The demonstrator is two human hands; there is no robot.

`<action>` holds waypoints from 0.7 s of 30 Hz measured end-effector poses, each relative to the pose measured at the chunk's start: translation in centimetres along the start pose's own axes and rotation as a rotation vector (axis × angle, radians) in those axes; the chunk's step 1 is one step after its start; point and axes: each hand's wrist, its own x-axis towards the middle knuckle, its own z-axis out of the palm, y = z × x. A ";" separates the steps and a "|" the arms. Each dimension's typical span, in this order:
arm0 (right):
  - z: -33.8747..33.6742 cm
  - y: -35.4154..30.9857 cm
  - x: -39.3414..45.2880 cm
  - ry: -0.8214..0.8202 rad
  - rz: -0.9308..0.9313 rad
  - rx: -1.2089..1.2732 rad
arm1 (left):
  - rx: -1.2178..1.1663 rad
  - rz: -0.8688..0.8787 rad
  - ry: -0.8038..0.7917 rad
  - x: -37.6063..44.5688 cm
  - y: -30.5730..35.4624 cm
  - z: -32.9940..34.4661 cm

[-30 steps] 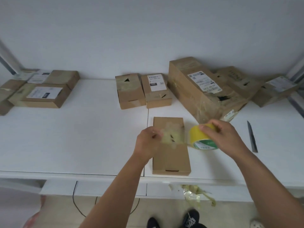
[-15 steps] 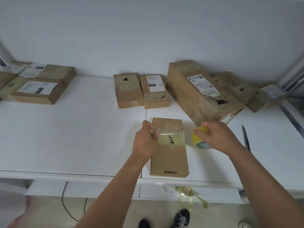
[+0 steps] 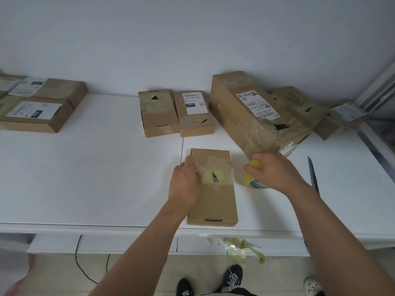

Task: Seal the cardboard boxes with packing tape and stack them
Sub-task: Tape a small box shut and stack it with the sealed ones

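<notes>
Lower now, translucent tape spans the box between pinching left hand and roll-gripping right hand.

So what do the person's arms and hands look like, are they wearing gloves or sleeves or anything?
No gloves and no sleeves in view. Both forearms are bare up to the picture's edge. The left hand and the right hand are bare too, with no watch, ring or bracelet showing.

The white label on the small box at the back of the desk shows "060" in a black field. The label on the flat left box shows "060" too, upside down. The other labels are too small to read.
</notes>
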 end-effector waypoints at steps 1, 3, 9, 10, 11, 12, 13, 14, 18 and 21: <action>0.1 0.0 0.0 -0.001 -0.003 -0.002 | 0.004 0.005 0.001 0.0 0.0 0.0; 0.2 0.0 0.0 0.001 -0.002 -0.007 | 0.016 0.009 -0.001 0.0 0.0 0.1; 0.7 0.3 -0.2 -0.002 -0.001 -0.004 | 0.058 0.043 -0.002 0.0 -0.2 0.4; 0.8 0.3 -0.2 -0.001 -0.001 -0.006 | 0.067 0.037 -0.009 0.1 -0.2 0.5; 0.8 0.2 -0.3 0.001 -0.005 -0.009 | 0.077 0.028 -0.020 0.2 -0.2 0.5; 0.9 0.2 -0.3 0.004 -0.009 -0.012 | 0.087 0.021 -0.030 0.2 -0.1 0.4; 0.9 0.2 -0.3 0.005 -0.013 -0.014 | 0.097 0.018 -0.038 0.2 -0.1 0.3; 0.9 0.2 -0.3 0.005 -0.014 -0.013 | 0.102 0.019 -0.040 0.2 0.0 0.3; 1.0 0.3 -0.4 0.000 -0.008 -0.010 | 0.098 0.014 -0.044 0.2 0.0 0.3; 1.1 0.3 -0.4 -0.004 -0.018 -0.023 | 0.100 0.006 -0.041 0.0 0.1 0.4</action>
